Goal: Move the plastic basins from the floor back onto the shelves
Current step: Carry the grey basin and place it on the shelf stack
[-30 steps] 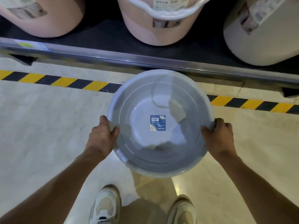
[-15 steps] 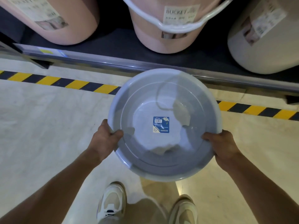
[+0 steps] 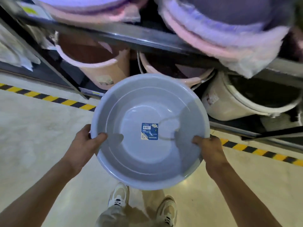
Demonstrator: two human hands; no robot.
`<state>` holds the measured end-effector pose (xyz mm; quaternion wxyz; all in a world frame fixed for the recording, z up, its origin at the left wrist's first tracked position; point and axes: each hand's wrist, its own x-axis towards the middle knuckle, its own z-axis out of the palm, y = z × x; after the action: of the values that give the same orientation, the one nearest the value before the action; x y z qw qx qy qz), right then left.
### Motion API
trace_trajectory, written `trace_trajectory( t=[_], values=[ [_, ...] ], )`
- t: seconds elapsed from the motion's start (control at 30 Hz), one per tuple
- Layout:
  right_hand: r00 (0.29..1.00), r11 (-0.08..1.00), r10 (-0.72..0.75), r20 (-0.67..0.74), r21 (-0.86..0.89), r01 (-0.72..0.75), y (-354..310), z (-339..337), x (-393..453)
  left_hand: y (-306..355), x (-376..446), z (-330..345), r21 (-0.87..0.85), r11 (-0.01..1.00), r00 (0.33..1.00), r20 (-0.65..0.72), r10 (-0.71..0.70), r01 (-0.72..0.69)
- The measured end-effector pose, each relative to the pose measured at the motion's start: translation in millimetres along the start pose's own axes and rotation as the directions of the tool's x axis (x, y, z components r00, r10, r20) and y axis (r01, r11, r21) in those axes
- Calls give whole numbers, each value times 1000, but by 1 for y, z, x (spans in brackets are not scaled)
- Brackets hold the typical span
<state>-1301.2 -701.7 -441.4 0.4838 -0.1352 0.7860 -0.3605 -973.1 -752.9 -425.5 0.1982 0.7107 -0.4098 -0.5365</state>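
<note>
Hands first: my left hand [image 3: 82, 145] grips the near-left rim of the round grey-blue plastic basin [image 3: 150, 131], thumb hooked over the lip and fingers underneath, and my right hand [image 3: 209, 149] grips the near-right rim the same way. I carry the basin in the air, mouth up, roughly level, with the blue label [image 3: 149, 131] at the bottom facing me. Over the last second it has come up and forward: before, its far rim hung over the striped floor tape [image 3: 49, 98] with only the lowest shelf in sight; now that rim covers the front of the pink plastic buckets [image 3: 98, 66] and lies near the cream bucket [image 3: 237, 102] on the bottom level. My view has tipped up too, bringing in the dark metal shelf edge [image 3: 147, 40] above, with blurred pink and lilac stacked basins [image 3: 221, 27] resting on it. I judge the lift is underway and that upper level is the likely target; the basin is not yet on any shelf.
</note>
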Motion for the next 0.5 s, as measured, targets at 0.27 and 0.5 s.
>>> trace_trajectory(
  t=[0.27, 0.5],
  values=[
    [984, 989, -126, 122, 93, 115, -164, -23, -177, 125, -142, -121, -129, 987, 988, -134, 79, -97],
    [899, 949, -309, 312, 162, 270, -271, -49, -312, 214, -248, -205, -244, 943, 964, -200, 178, -225]
  ],
)
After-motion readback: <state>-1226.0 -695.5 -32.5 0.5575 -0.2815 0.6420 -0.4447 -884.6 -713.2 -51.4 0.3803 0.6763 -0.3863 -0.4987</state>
